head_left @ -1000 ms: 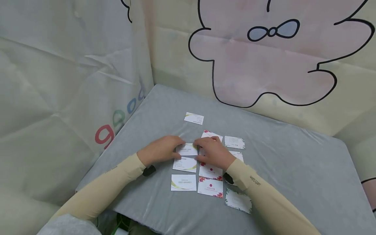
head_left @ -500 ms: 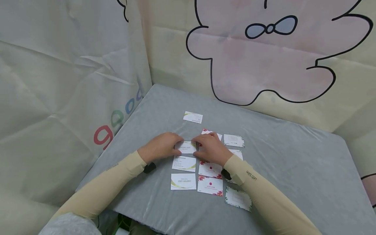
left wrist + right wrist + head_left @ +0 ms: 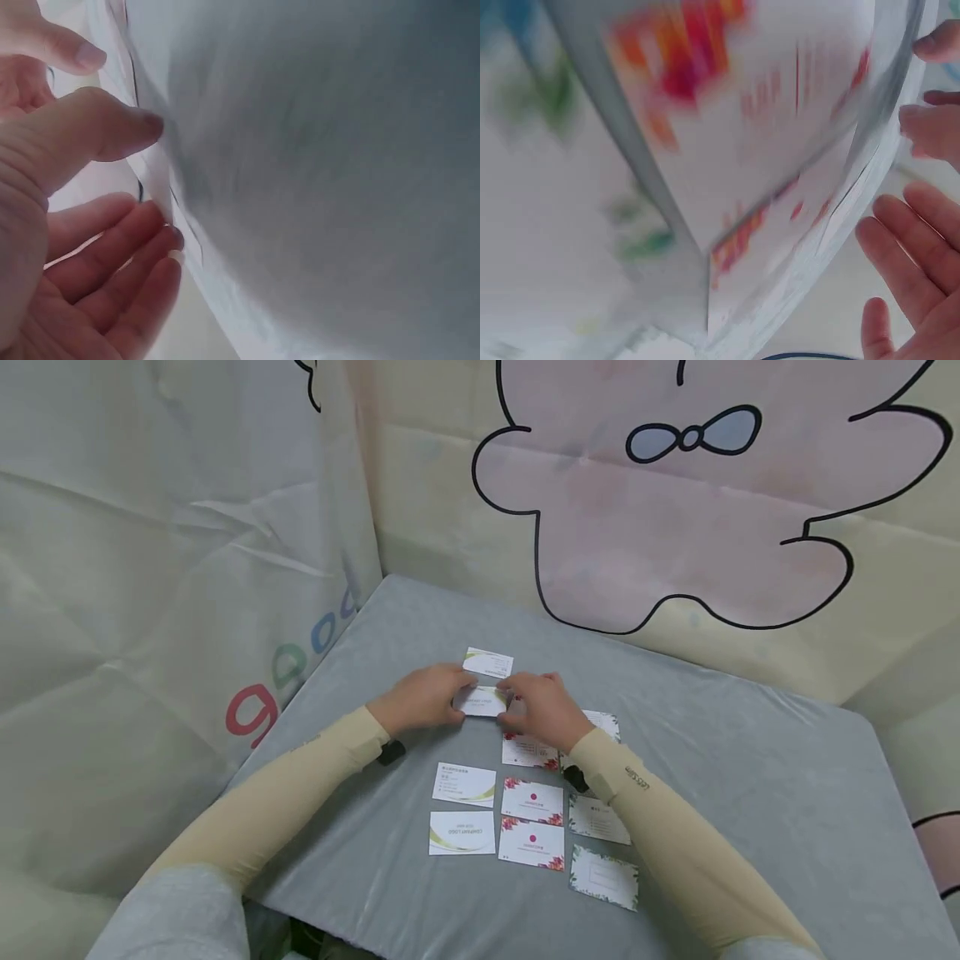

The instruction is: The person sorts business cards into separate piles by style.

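My left hand [image 3: 429,695] and right hand [image 3: 546,710] hold a white business card [image 3: 481,701] by its two short ends, thumbs at the near corners and fingers at the far ones. It bears a logo and a yellow-green swoosh. Just beyond it lies a similar card [image 3: 488,662]. Two more swoosh cards, a printed one [image 3: 463,784] and a logo one [image 3: 461,833], lie nearer me. In the left wrist view my left thumb and fingers [image 3: 142,292] stand at a thin pale edge. My right hand partly hides a red-flowered card [image 3: 517,700].
Right of the swoosh cards runs a column of red-flowered cards [image 3: 531,843]. Beyond that is a column of green-leaf cards [image 3: 603,877], partly covered by my right wrist. A grey cloth [image 3: 750,793] covers the table; printed curtains [image 3: 675,543] stand behind and at the left.
Both hands have moved the logo card away from me, from just above the printed swoosh card to just below the farthest card. The other cards keep their places.
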`<state>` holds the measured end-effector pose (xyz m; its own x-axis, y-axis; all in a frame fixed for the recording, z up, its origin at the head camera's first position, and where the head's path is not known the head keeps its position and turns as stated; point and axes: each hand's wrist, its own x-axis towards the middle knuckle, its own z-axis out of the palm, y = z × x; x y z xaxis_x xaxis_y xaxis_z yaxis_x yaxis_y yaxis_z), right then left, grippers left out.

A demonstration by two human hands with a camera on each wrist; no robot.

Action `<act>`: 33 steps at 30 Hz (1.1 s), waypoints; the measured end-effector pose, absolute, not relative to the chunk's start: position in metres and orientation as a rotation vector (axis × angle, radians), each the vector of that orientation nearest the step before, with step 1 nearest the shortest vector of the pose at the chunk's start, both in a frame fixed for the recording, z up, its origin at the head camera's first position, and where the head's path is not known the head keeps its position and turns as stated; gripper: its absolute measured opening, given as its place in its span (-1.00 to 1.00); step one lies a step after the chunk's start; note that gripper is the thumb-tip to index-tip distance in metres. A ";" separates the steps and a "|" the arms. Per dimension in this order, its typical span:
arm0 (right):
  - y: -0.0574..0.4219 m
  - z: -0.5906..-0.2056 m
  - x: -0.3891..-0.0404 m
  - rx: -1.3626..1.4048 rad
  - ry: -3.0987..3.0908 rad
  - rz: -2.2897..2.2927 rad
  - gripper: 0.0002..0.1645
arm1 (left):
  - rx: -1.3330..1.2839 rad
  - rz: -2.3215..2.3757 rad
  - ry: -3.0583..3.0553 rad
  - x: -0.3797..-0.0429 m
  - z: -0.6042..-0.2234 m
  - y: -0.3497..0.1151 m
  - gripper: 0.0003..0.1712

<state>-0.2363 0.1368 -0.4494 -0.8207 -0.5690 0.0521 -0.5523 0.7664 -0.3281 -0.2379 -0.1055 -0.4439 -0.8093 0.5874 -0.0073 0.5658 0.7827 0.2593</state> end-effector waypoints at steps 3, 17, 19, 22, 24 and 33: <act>0.136 -0.451 -0.257 -0.854 2.934 -0.519 -0.40 | 0.911 0.385 2.878 -0.261 -0.438 -0.104 -0.31; 0.135 -0.450 -0.309 -0.623 2.888 -0.612 -0.42 | 0.827 0.506 2.823 -0.324 -0.447 -0.100 -0.32; 0.134 -0.453 -0.311 -0.608 2.880 -0.606 -0.42 | 0.820 0.510 2.813 -0.326 -0.450 -0.099 -0.32; 0.134 -0.455 -0.312 -0.583 2.873 -0.593 -0.41 | 0.812 0.510 2.799 -0.327 -0.451 -0.099 -0.33; 0.133 -0.455 -0.312 -0.577 2.876 -0.588 -0.41 | 0.808 0.515 2.793 -0.326 -0.450 -0.099 -0.33; 0.132 -0.458 -0.309 -0.572 2.887 -0.560 -0.41 | 0.786 0.457 2.802 -0.325 -0.455 -0.097 -0.32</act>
